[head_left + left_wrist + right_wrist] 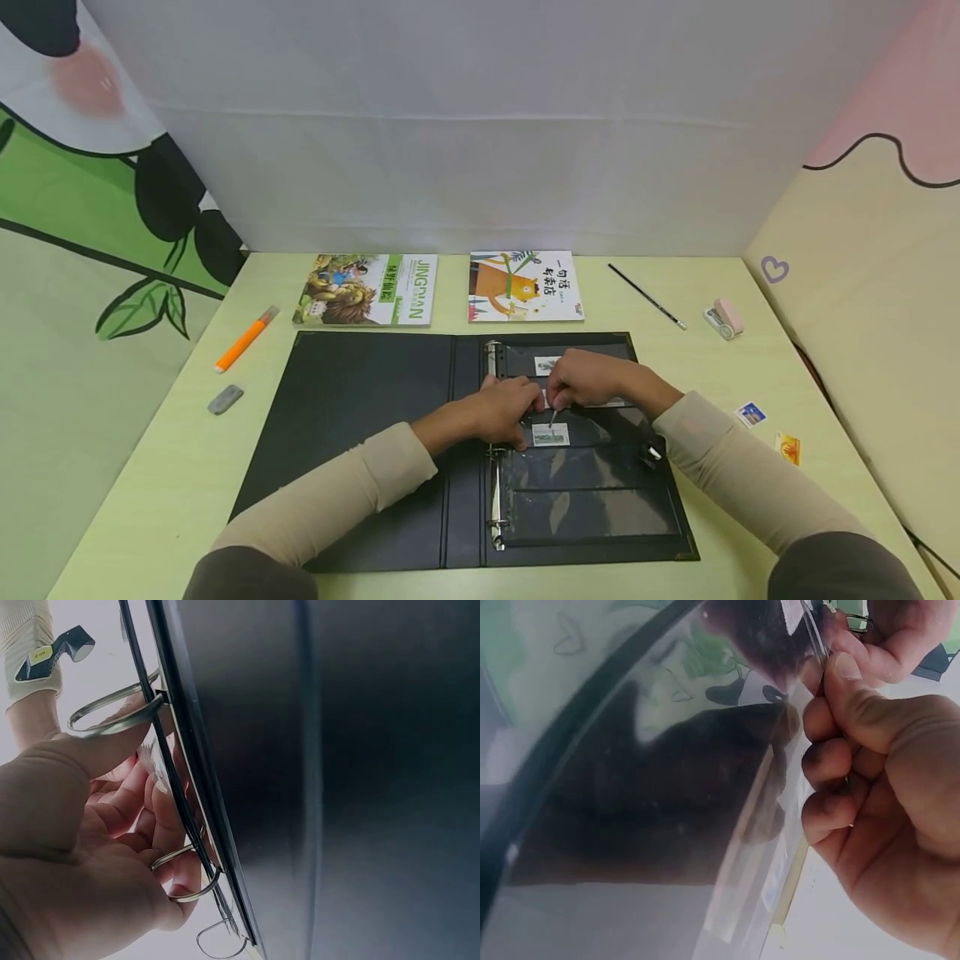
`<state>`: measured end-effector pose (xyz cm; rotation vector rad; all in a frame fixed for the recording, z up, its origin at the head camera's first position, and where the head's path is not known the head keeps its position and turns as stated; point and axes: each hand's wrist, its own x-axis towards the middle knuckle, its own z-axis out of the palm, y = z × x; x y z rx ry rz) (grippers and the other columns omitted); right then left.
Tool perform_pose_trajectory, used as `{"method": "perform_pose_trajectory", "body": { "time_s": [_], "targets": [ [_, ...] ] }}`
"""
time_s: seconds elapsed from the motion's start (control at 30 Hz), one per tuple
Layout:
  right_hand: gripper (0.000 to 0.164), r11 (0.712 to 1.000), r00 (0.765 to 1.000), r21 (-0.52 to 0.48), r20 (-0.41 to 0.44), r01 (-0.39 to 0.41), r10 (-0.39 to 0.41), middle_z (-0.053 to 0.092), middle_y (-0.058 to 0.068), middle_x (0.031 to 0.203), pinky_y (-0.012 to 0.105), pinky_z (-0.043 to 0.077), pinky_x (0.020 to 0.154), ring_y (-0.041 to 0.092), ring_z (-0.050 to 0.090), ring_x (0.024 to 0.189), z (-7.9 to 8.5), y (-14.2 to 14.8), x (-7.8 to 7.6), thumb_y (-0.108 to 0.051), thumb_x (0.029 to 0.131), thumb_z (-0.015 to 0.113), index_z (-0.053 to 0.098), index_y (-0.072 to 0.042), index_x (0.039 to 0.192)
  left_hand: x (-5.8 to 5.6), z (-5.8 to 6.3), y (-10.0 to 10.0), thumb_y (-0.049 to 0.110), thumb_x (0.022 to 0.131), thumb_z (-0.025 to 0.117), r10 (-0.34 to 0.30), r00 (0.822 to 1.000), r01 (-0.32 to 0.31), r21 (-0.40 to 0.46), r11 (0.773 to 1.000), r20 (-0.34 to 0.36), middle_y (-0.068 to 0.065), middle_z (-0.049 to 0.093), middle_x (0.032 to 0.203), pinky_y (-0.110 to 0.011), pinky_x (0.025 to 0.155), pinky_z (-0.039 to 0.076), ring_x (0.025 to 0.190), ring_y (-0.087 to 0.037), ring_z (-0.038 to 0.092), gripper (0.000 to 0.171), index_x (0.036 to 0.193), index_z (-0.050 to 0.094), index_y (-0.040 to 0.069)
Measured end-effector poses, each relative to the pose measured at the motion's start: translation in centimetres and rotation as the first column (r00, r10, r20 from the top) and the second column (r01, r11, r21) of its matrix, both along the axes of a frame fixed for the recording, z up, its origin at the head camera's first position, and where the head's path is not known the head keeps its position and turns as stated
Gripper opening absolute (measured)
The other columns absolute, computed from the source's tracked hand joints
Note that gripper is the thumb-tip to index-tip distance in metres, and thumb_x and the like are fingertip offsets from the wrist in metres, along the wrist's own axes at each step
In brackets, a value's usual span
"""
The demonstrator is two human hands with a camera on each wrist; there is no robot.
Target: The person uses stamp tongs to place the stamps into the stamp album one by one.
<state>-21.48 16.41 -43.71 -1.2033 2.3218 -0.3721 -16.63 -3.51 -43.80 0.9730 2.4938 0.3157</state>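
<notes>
A black ring binder album (360,417) lies spread on the table with a clear-pocket page (592,508) over its right side. In the head view, my right hand (588,379) pinches slim metal tweezers (553,418), whose tips point down at a stamp (551,434) in the third pocket row. Beside it, my left hand (495,410) reaches over the binder rings, its bent fingers at the page near the tweezers; whether they grip the film is hidden. Another stamp (546,365) shows in the top row. One between the hands is mostly covered.
Two loose stamps, one blue (751,414) and one orange (788,448), lie to the right. Behind the album are two books (367,290) (525,286), a pencil (647,296) and a pink-and-white small item (723,318). An orange marker (247,339) and grey eraser (226,399) lie left.
</notes>
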Motion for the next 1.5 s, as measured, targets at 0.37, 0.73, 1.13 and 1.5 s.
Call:
{"method": "perform_pose_trajectory", "body": {
  "time_s": [0.37, 0.73, 1.13, 1.5],
  "targets": [
    [0.01, 0.982, 0.982, -0.015, -0.009, 0.189, -0.189, 0.057, -0.01, 0.075, 0.025, 0.041, 0.065, 0.004, 0.047, 0.065, 1.2, 6.8, -0.3, -0.017, 0.094, 0.059, 0.067, -0.018, 0.089, -0.1, 0.0, 0.0, 0.034, 0.073, 0.083, -0.024, 1.0, 0.024, 0.0, 1.0, -0.015, 0.006, 0.054, 0.107, -0.033, 0.08, 0.026, 0.095, -0.009, 0.051, 0.051, 0.113, 0.054, 0.022],
    [0.016, 0.88, 0.88, -0.099, -0.057, 0.465, -0.471, 0.071, 0.0, 0.098, 0.024, 0.048, 0.069, 0.005, 0.06, 0.081, 2.0, 18.9, 2.2, -0.017, 0.095, 0.058, 0.071, -0.015, 0.105, -0.2, -0.3, -0.4, 0.035, 0.074, 0.082, -0.029, 1.0, 0.029, -0.004, 1.0, -0.002, 0.008, 0.054, 0.105, -0.038, 0.087, 0.027, 0.091, -0.008, 0.049, 0.05, 0.113, 0.053, 0.024],
    [0.015, 0.777, 0.776, 0.025, -0.083, 0.629, -0.625, 0.065, -0.003, 0.089, 0.022, 0.043, 0.065, -0.002, 0.049, 0.074, 1.6, 27.4, 5.8, -0.021, 0.096, 0.058, 0.07, -0.013, 0.099, -0.5, 0.0, 0.0, 0.035, 0.074, 0.082, -0.059, 0.998, 0.059, -0.004, 0.998, 0.006, 0.008, 0.055, 0.103, -0.037, 0.087, 0.026, 0.09, -0.008, 0.05, 0.048, 0.112, 0.054, 0.022],
    [0.014, 0.75, 0.75, 0.039, -0.086, 0.66, -0.656, 0.068, -0.005, 0.09, 0.022, 0.043, 0.066, -0.008, 0.049, 0.075, -0.2, 30.7, 7.4, -0.021, 0.095, 0.059, 0.071, -0.014, 0.097, -0.6, -0.4, 0.1, 0.036, 0.073, 0.082, -0.06, 0.998, 0.06, -0.024, 0.998, -0.019, 0.008, 0.056, 0.103, -0.036, 0.088, 0.028, 0.09, -0.007, 0.051, 0.051, 0.114, 0.054, 0.023]
  ]
}}
